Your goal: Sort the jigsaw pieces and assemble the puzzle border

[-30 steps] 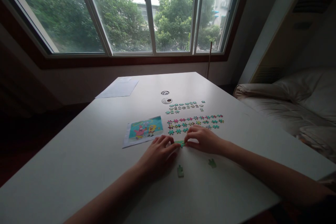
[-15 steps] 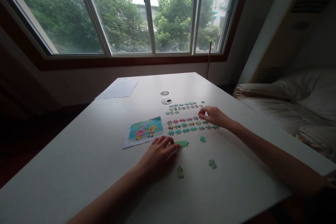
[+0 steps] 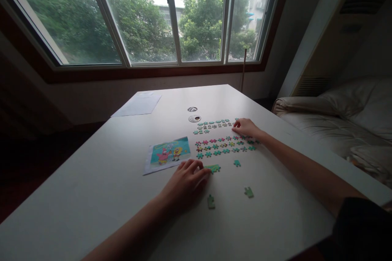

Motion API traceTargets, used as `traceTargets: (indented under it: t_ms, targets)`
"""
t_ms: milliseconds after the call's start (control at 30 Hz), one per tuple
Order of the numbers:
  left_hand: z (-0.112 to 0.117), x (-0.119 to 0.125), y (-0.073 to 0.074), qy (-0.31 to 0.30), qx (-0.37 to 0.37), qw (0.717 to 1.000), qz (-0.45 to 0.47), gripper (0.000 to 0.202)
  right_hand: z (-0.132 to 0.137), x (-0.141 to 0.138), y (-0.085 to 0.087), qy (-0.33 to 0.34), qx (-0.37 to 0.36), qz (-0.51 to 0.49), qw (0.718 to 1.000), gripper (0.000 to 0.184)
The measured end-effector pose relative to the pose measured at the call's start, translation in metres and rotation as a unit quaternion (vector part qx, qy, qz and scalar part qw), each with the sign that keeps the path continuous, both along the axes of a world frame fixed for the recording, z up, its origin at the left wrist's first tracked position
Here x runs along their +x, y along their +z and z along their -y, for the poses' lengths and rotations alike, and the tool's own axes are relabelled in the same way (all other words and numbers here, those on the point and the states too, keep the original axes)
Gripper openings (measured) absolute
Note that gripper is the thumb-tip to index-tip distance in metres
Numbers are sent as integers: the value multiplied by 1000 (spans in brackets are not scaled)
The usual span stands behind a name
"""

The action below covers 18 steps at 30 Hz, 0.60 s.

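The small green puzzle strip [image 3: 214, 168] lies flat on the white worktop [image 3: 107, 191], in front of the person. Its long side seems to run left to right, but its left end hides behind the left hand [image 3: 192, 174]. The left hand is the nearer one by far. Its fingers are bent and its tips are at the strip; I cannot tell if they pinch it or just rest on it.

The right hand [image 3: 244, 127] is well apart from the strip. From there, the strip lies back toward the person and to the left. The right fingers curl in by the right end of the far rows of pieces [image 3: 214, 126]. I cannot tell if a piece is in them.

Between the right hand and the strip sit the near rows of pieces [image 3: 217, 153], so they are in the way of a straight path. The right wrist is over their right end and hides some bits.

One teal piece [image 3: 237, 163] lies alone to the right of the strip. Two green pieces lie closer to the person, a right one [image 3: 249, 192] and a left one [image 3: 211, 202].

The cartoon picture [image 3: 170, 151] is just past the left hand, to its left. Farther off are two round discs [image 3: 194, 118] and a white paper [image 3: 136, 105]. A big window [image 3: 147, 24] is behind them.
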State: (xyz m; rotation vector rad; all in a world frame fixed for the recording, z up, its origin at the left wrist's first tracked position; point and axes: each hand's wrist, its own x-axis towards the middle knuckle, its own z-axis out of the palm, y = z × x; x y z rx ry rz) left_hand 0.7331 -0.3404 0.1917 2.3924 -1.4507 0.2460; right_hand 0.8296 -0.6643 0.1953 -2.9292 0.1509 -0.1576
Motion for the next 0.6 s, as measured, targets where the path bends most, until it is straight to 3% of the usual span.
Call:
traceTargets:
  t_ms: [367, 600]
  targets:
    - [-1, -1, 1, 0, -1, 1000, -1, 28, 3, 7, 6, 59, 38, -26, 997, 16]
    - [1, -1, 3, 2, -10, 1000, 6, 28, -26, -30, 25, 171, 81, 23, 982, 10]
